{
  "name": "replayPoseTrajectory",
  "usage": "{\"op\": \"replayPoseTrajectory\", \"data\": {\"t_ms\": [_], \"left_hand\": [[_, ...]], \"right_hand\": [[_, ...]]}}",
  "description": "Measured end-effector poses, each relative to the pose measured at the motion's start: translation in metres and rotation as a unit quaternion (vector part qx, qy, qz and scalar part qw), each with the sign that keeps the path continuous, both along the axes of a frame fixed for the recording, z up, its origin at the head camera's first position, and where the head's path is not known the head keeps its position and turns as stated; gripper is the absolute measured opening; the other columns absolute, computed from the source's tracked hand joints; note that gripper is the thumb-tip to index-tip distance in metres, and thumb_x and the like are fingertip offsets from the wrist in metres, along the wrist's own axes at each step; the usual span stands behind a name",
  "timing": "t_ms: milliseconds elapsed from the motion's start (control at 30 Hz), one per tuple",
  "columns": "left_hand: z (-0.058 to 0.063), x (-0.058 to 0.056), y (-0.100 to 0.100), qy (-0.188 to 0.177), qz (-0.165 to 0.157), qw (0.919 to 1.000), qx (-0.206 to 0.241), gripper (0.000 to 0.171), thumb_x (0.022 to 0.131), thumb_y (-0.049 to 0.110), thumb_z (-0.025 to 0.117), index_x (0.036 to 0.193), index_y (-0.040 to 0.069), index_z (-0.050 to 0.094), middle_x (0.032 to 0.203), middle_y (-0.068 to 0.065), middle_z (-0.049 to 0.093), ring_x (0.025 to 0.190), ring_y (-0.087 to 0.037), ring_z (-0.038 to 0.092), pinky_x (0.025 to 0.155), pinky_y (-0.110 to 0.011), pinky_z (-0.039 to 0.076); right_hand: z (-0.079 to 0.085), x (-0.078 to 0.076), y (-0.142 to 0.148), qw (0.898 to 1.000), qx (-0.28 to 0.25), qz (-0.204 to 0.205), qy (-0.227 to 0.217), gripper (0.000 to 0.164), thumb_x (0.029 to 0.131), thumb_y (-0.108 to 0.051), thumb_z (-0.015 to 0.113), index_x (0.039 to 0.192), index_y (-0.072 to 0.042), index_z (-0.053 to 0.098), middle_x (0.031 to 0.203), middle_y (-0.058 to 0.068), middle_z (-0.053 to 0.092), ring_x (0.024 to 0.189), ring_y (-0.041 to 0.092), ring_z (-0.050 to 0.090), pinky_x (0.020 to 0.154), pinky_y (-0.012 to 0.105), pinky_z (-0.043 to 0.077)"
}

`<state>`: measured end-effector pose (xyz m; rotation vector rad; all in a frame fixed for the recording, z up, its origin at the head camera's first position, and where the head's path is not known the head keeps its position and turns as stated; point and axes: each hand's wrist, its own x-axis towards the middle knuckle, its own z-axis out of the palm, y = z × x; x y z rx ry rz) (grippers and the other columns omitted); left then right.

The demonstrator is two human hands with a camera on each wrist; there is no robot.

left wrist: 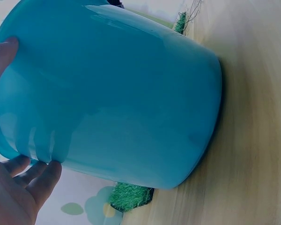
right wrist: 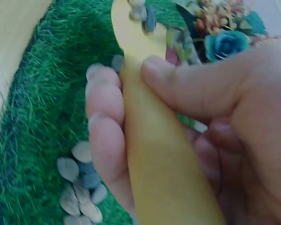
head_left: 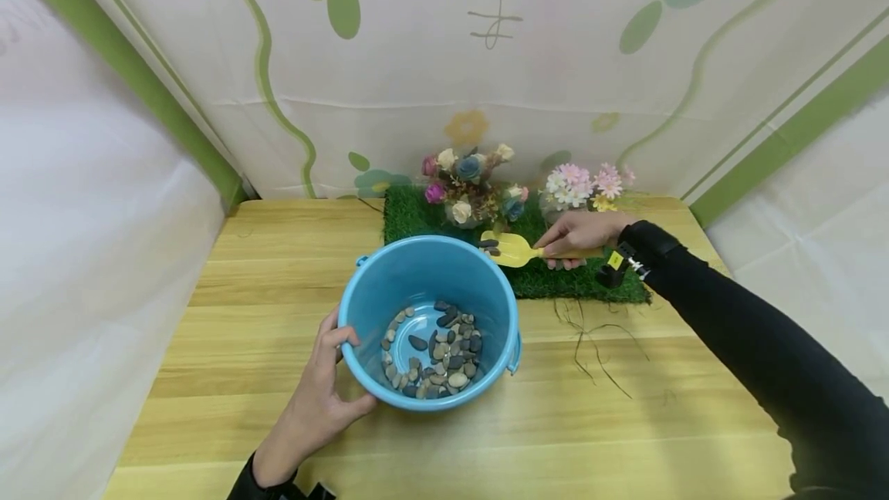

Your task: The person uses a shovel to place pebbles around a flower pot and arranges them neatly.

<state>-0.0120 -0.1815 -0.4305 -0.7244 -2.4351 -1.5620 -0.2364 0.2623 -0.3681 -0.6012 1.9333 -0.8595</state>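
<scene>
My left hand holds the near left side of a blue bucket, one finger hooked over the rim and the thumb on the outer wall. Grey and tan pebbles cover part of the bucket's bottom. My right hand grips the handle of a yellow toy shovel, whose blade reaches the bucket's far right rim. A few pebbles lie on that blade. Under the right hand, more pebbles rest on an artificial grass mat.
Bunches of artificial flowers and pink and white blossoms stand along the back of the mat. Thin dark strands lie on the wooden table in front of it. A printed curtain hangs behind.
</scene>
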Motion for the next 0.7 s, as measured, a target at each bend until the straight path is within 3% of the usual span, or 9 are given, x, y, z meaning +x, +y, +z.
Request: {"op": "replayPoseTrajectory", "data": {"t_ms": [100, 267, 467, 700], "left_hand": [[-0.002, 0.000, 0.000, 0.001, 0.000, 1.0000, 0.000, 0.072, 0.070, 0.003, 0.088, 0.121, 0.005, 0.037, 0.159, -0.015, 0.023, 0.132, -0.046, 0.040, 0.087, -0.064, 0.051], [-0.003, 0.001, -0.001, 0.003, 0.002, 1.0000, -0.001, 0.070, 0.072, 0.009, 0.088, 0.121, 0.008, 0.037, 0.159, -0.016, 0.023, 0.132, -0.048, 0.040, 0.088, -0.063, 0.051], [-0.001, 0.001, -0.001, 0.005, 0.002, 1.0000, 0.001, 0.070, 0.072, 0.009, 0.088, 0.120, 0.006, 0.037, 0.159, -0.015, 0.023, 0.133, -0.046, 0.039, 0.088, -0.062, 0.051], [-0.001, 0.000, -0.001, 0.009, 0.001, 1.0000, 0.000, 0.069, 0.072, 0.010, 0.087, 0.120, 0.006, 0.037, 0.159, -0.017, 0.023, 0.132, -0.047, 0.040, 0.088, -0.061, 0.052]], "right_hand": [[-0.007, 0.000, -0.007, 0.999, 0.024, -0.022, 0.004, 0.042, 0.109, -0.010, 0.046, 0.143, 0.015, 0.044, 0.111, 0.030, 0.061, 0.076, 0.027, 0.057, 0.070, 0.044, 0.049], [-0.008, 0.001, -0.019, 0.998, 0.047, -0.021, 0.030, 0.040, 0.109, -0.010, 0.045, 0.140, 0.015, 0.048, 0.109, 0.028, 0.064, 0.075, 0.029, 0.056, 0.070, 0.050, 0.047], [-0.001, 0.000, -0.034, 0.994, 0.083, -0.029, 0.058, 0.037, 0.109, -0.014, 0.045, 0.135, 0.012, 0.055, 0.106, 0.027, 0.065, 0.085, 0.046, 0.058, 0.077, 0.051, 0.052], [0.012, 0.001, -0.051, 0.990, 0.123, -0.034, 0.065, 0.036, 0.109, -0.015, 0.045, 0.132, 0.010, 0.059, 0.108, 0.022, 0.067, 0.085, 0.044, 0.056, 0.079, 0.050, 0.049]]}}
